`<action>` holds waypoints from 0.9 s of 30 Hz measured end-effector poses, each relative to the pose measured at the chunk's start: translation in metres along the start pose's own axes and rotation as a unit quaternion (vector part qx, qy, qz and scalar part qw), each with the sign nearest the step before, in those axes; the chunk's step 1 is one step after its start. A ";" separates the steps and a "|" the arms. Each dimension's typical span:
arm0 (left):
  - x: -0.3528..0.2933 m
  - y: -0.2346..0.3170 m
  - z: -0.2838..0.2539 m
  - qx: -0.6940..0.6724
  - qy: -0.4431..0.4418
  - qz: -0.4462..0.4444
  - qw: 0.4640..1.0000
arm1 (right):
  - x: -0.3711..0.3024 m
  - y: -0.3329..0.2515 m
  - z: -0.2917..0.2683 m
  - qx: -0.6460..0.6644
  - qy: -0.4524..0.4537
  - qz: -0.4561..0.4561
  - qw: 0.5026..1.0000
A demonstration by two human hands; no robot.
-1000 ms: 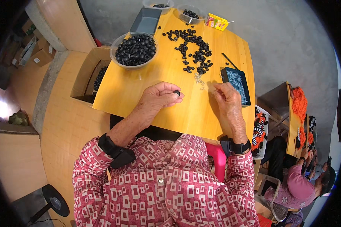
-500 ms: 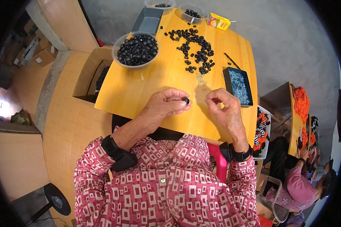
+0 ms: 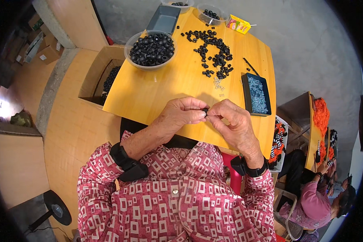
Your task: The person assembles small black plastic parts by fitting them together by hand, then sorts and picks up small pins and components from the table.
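Between the thumb and fingers of my left hand (image 3: 181,114) is a small round black part (image 3: 205,111). My right hand (image 3: 233,122) meets it from the other side, thumb and forefinger pinched together against the part. Whatever those right fingertips hold is too small to make out. Both hands are above the near edge of the yellow wooden table (image 3: 149,97). Beyond them lie a little heap of tiny clear pieces (image 3: 218,84) and many loose small black parts (image 3: 220,58). A dark tray (image 3: 257,94) of tiny clear pieces stands right of my right hand.
A clear bowl (image 3: 151,66) full of round black parts stands at the table's left edge. Behind it are a grey tray (image 3: 164,18), another clear bowl (image 3: 210,15) and a yellow drink carton (image 3: 238,24). Another person (image 3: 314,201) sits at the right.
My right hand has moved left, and its fingertips now touch the black part in my left hand. The whole view has shifted slightly.
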State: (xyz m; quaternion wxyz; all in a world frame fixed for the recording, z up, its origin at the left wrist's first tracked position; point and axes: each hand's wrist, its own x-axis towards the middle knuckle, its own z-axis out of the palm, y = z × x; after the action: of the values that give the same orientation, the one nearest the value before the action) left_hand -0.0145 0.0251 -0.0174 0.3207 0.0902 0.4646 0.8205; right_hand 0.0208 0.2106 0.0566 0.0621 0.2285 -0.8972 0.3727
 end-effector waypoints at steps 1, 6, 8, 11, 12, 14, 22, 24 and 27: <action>0.000 0.000 0.000 0.008 0.001 -0.001 1.000 | 0.001 0.000 0.001 0.011 -0.006 0.013 1.000; 0.000 -0.001 -0.001 0.000 0.005 -0.002 1.000 | 0.002 -0.001 0.002 0.027 0.003 0.026 0.999; 0.000 -0.002 -0.001 0.000 0.005 -0.006 1.000 | 0.001 0.000 0.002 0.036 0.001 0.032 0.999; 0.000 -0.002 0.000 0.002 -0.005 -0.012 1.000 | -0.001 0.001 0.003 0.036 0.013 0.042 0.998; 0.000 0.000 0.001 -0.009 -0.002 -0.025 1.000 | -0.002 0.001 0.002 0.050 0.024 0.044 0.997; -0.002 0.003 0.003 -0.021 0.004 -0.035 0.999 | -0.002 0.001 0.000 0.066 0.032 0.043 0.996; -0.001 0.000 0.001 -0.046 0.005 -0.062 0.997 | -0.008 0.006 0.004 -0.054 0.053 -0.073 0.994; -0.002 -0.003 -0.001 -0.046 0.003 -0.062 0.997 | -0.009 0.005 0.009 -0.167 0.043 -0.115 0.978; -0.004 -0.002 -0.004 -0.045 0.006 -0.057 0.997 | -0.008 0.000 0.010 -0.190 0.028 -0.121 0.974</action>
State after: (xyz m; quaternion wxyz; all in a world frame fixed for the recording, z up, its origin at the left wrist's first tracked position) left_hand -0.0119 0.0206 -0.0209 0.3676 0.0441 0.4340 0.8213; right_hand 0.0282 0.2064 0.0472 0.1745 0.3090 -0.9152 0.1910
